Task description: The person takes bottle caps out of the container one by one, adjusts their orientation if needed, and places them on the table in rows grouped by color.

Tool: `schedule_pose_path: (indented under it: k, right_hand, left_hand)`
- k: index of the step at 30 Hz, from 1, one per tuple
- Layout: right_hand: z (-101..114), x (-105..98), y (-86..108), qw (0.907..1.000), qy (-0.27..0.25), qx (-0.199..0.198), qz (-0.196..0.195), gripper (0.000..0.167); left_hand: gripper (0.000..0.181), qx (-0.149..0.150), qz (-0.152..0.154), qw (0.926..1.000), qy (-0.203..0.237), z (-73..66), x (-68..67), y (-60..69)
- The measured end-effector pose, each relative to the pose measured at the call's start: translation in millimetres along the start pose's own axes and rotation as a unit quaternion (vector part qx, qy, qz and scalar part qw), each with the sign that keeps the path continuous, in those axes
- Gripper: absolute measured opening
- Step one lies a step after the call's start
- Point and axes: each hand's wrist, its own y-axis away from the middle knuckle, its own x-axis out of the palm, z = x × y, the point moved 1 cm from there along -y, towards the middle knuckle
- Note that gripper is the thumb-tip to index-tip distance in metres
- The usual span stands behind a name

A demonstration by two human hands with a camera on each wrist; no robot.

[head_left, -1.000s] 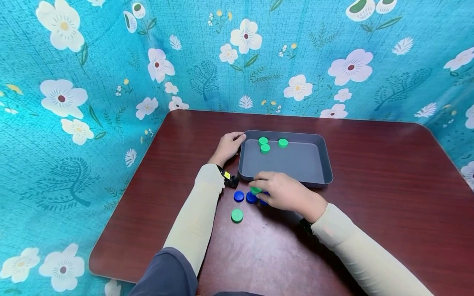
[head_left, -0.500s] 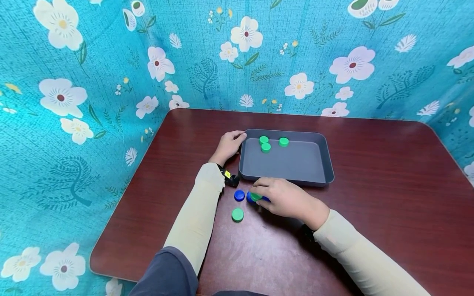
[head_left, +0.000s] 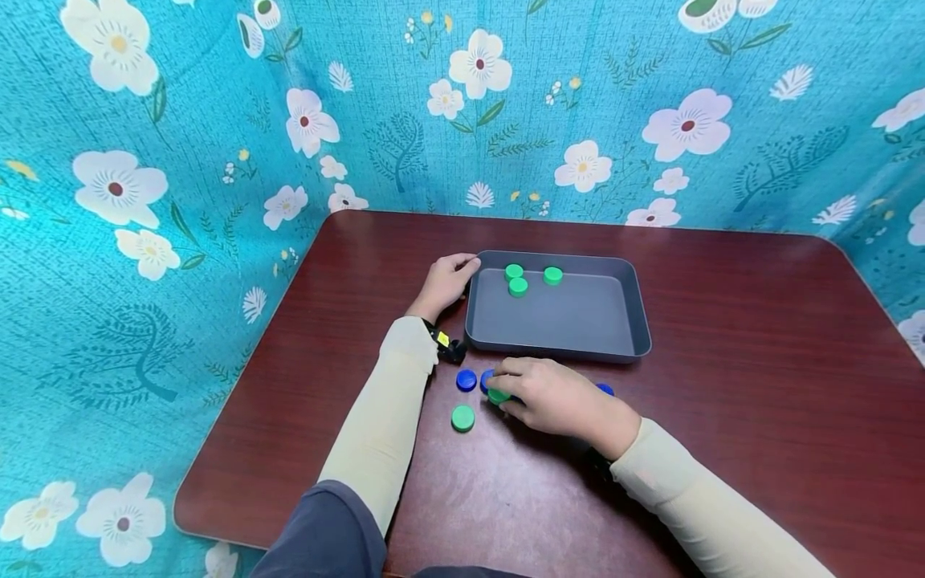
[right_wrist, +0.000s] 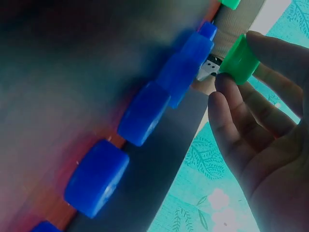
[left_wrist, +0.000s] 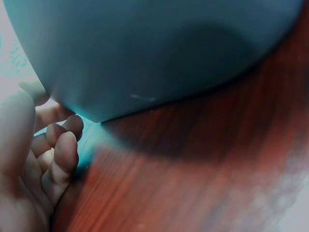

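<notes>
In the head view the left hand (head_left: 442, 285) holds the left wall of a grey tray (head_left: 560, 321); the left wrist view shows its curled fingers (left_wrist: 66, 152) by the tray's rim. The right hand (head_left: 552, 397) pinches a green cap (head_left: 497, 396) in front of the tray; the right wrist view shows that green cap (right_wrist: 240, 59) between thumb and fingertips. Blue caps stand in a row beside it, one (head_left: 466, 380) at the left, one (head_left: 487, 380) partly behind the fingers, one (head_left: 605, 389) past the wrist. Another green cap (head_left: 463, 417) lies nearer the front.
Inside the tray, at its back left, are three green caps (head_left: 552, 276). The tray stands on a dark red wooden table (head_left: 751, 337). A blue flowered cloth (head_left: 405, 104) hangs behind the table and along its left side.
The right hand has moved slightly toward the front with the green cap, and a blue cap has come into sight beyond its wrist. The left hand stays at the tray.
</notes>
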Motion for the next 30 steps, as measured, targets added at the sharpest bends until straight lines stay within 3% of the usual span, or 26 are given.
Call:
schedule_pose_path:
  k: [8, 22, 30]
  right_hand:
    - [8.7, 0.9, -0.4, 0.9997, -0.003, 0.011, 0.023, 0.031]
    - [14.0, 7.4, 0.8, 0.9999, -0.011, -0.011, 0.005, 0.027]
    - [17.5, 9.9, 0.9, 0.9995, -0.019, -0.003, 0.025, 0.022]
  left_hand:
    - [0.043, 0.004, 0.002, 1.0000, -0.001, 0.0, -0.7, -0.3]
    - [0.044, -0.004, 0.004, 0.9999, -0.014, 4.7, 1.7, -2.2]
    - [0.044, -0.001, 0.005, 1.0000, -0.007, 3.3, 0.2, -1.8]
